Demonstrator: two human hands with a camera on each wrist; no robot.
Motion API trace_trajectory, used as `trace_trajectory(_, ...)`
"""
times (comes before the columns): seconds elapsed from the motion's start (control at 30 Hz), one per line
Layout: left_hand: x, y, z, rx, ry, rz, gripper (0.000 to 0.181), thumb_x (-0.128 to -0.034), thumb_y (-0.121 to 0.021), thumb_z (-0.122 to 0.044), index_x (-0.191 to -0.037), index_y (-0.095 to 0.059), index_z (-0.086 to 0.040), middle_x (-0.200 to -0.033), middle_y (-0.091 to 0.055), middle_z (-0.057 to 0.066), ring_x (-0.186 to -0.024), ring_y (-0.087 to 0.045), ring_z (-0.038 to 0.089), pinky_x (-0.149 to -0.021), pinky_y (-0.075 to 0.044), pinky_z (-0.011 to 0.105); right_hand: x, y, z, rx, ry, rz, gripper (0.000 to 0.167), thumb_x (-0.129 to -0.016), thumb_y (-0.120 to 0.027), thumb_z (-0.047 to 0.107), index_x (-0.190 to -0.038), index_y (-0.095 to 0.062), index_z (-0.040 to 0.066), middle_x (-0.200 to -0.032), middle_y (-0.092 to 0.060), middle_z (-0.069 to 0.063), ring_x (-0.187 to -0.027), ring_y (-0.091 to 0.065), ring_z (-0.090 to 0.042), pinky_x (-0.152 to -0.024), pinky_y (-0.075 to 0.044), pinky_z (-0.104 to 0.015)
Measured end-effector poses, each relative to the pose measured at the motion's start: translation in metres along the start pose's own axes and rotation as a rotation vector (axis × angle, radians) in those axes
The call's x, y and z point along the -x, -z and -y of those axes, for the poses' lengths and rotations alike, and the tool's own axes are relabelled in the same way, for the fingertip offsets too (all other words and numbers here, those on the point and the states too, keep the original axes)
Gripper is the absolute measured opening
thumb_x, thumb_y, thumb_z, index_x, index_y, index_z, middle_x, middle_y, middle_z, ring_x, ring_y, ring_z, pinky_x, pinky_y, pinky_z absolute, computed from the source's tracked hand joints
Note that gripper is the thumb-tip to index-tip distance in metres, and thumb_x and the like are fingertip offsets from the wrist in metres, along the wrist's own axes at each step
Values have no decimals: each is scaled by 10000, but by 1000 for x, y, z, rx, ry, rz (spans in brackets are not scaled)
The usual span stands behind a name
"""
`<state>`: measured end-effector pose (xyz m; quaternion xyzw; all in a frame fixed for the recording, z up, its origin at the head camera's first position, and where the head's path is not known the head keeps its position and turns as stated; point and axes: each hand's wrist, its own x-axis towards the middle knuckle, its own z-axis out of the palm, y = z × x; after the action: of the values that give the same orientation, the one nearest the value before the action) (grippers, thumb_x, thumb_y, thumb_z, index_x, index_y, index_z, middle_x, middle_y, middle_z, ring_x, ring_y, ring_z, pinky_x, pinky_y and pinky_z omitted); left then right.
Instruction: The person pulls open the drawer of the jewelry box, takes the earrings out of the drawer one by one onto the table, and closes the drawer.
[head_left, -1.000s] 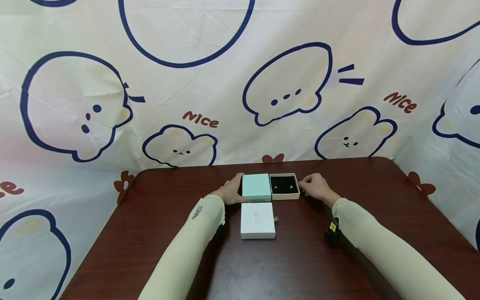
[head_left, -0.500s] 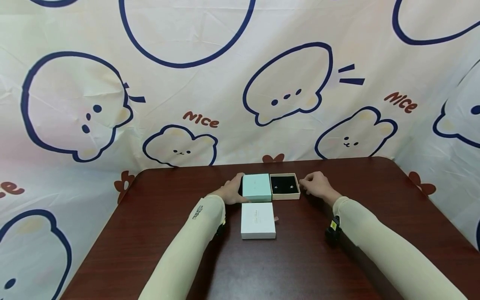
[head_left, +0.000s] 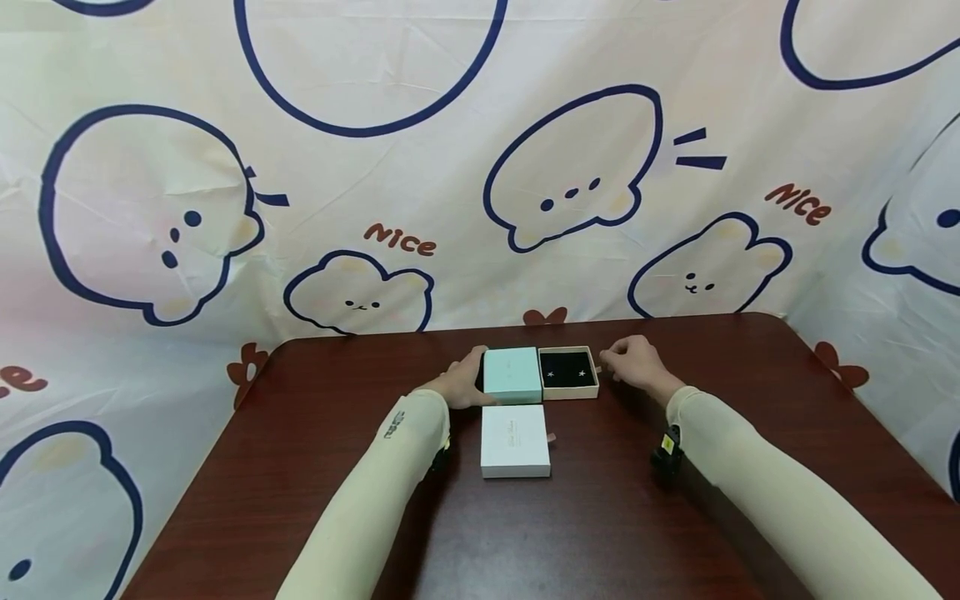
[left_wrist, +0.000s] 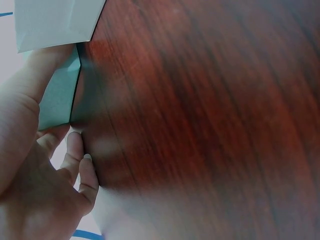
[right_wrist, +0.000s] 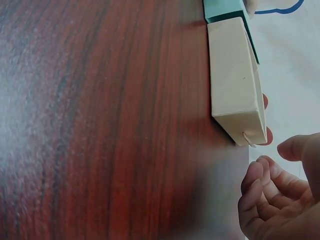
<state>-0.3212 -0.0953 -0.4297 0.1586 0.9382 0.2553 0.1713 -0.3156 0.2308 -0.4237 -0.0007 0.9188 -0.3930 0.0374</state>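
A mint-green jewelry box sleeve (head_left: pixel 512 375) lies toward the back of the table. My left hand (head_left: pixel 457 383) grips it from the left, thumb along its near side and fingers around toward the far side. The cream drawer (right_wrist: pixel 232 70) sticks out of the sleeve to the right. Inside lies a black insert (head_left: pixel 558 362) bearing two small star-shaped earrings (head_left: pixel 581 373). A short ribbon pull (right_wrist: pixel 249 141) hangs from the drawer's end. Just right of it is my right hand (head_left: pixel 639 365), apart from the ribbon, with loosely bent fingers and nothing between them and the thumb.
In front of the mint box lies a white box (head_left: pixel 514 442), with a small ribbon tab (head_left: pixel 552 438) at its right side. All stand on a dark reddish-brown wooden table (head_left: pixel 600 533). A cartoon-printed cloth (head_left: pixel 465 183) hangs behind the table's back edge.
My right hand has moved slightly up and away from the drawer's end, and the ribbon pull now shows between them. The left hand and both boxes stay put.
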Motion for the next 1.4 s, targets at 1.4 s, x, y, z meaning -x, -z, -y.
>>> trace_trajectory(1.4,4,-1,-1,18,14,-15,1046,-877,-802,-339,-1619,-95,-137,-1600,-357,153,-1475,-318,403,-1172,-295,621,4,-3,28,-3,95,0,339,-1037,-511,239,-1157,-702,-14,-1000,-716,-203,-821,-688,-257,-641,-468,-292)
